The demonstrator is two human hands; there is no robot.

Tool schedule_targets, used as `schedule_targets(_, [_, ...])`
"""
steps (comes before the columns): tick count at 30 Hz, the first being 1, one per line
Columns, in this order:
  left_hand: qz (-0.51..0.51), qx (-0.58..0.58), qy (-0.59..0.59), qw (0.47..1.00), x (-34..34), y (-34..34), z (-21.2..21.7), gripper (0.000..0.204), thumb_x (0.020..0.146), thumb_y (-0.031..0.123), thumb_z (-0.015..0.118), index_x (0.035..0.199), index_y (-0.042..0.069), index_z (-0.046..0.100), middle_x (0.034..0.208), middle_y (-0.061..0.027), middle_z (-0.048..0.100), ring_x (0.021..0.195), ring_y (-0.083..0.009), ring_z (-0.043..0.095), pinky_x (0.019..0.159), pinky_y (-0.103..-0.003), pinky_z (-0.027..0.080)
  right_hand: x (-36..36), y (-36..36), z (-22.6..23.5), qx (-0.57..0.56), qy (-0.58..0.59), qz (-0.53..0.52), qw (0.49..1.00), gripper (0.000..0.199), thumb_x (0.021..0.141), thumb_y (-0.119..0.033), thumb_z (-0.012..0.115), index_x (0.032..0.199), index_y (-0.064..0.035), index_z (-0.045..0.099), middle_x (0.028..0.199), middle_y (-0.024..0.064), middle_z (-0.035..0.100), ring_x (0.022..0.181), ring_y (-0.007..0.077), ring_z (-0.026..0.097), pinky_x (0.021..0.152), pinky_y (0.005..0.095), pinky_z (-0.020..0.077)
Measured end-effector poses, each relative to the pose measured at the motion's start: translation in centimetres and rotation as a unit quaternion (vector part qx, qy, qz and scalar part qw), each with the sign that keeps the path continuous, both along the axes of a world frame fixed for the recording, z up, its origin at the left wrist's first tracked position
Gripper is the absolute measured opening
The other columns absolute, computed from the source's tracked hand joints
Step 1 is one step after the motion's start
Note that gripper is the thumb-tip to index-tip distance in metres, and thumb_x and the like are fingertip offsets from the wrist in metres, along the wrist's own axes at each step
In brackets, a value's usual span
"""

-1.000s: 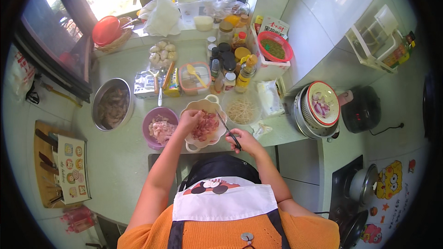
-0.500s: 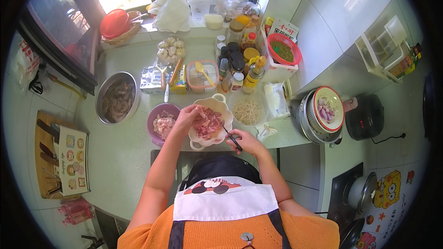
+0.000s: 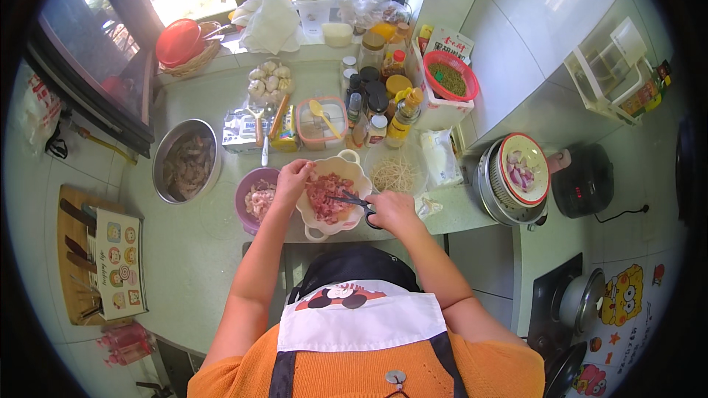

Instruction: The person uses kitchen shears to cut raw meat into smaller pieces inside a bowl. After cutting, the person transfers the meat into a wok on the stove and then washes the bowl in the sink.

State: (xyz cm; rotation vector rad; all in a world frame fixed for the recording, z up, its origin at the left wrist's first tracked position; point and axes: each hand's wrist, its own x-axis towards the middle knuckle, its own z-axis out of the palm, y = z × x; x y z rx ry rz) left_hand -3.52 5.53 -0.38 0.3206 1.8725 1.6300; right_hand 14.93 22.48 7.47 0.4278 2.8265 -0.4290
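My left hand [image 3: 295, 178] is pinched closed at the left rim of a white scalloped bowl [image 3: 363, 177] with two handles; what its fingertips hold is hidden. Small pieces of raw pink meat [image 3: 329, 193] lie in this bowl. In my right hand [image 3: 393, 211] is a pair of dark-handled scissors [image 3: 357, 200], its blades pointing left over the meat with the tips apart. Just left of the bowl, partly behind my left forearm, a purple bowl [image 3: 242, 190] holds more pale pink meat. On the right, a clear bowl [image 3: 414, 186] contains bean sprouts [image 3: 393, 175].
A steel bowl of shrimp-like grey pieces [image 3: 189, 166] stands left. Garlic bulbs [image 3: 270, 82], a lidded container with a yellow spoon [image 3: 324, 119] and seasoning bottles [image 3: 377, 96] line the back. Right are stacked colanders [image 3: 509, 203] and a black appliance [image 3: 582, 180]; a knife block [image 3: 77, 250] stands left.
My right hand has moved up and left, bringing the scissors further over the meat, with their blades turned more level. My left hand has shifted slightly up towards the bowl's rim.
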Motion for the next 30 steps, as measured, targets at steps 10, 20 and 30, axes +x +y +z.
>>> schedule_targets(10, [0.044,0.106,-0.171,0.979,0.5,-1.3,1.6,0.031,0.086,0.002,0.046,0.117,0.000,0.051,0.093,-0.0073,0.062,0.081,-0.0147,0.063,0.069,-0.024,0.051,-2.9,-2.4,0.0,0.098,-0.159,0.077,0.979,0.018,0.069,-0.020,0.063,0.084,-0.0120,0.070,0.085,0.0075,0.068,0.083,0.0222,0.066,0.069,0.0330,0.0512])
schedule_targets(20, [0.018,0.215,-0.263,0.940,0.8,-2.5,1.0,0.037,0.082,-0.006,0.046,0.118,0.000,0.050,0.096,-0.0075,0.061,0.085,-0.0163,0.062,0.072,-0.026,0.051,-0.5,-1.2,1.5,0.100,-0.119,0.041,0.987,0.020,0.067,-0.020,0.062,0.086,-0.0141,0.068,0.080,0.0078,0.067,0.081,0.0219,0.065,0.067,0.0341,0.0507])
schedule_targets(30, [0.015,0.357,-0.322,0.877,1.8,-3.8,-0.7,0.020,0.084,0.001,0.054,0.104,0.005,0.052,0.105,-0.0118,0.060,0.096,-0.0207,0.060,0.081,-0.033,0.052,1.0,-1.6,2.2,0.008,-0.027,-0.077,0.997,0.036,0.067,-0.024,0.064,0.103,-0.0206,0.064,0.084,0.0095,0.064,0.084,0.0271,0.062,0.072,0.0392,0.0486])
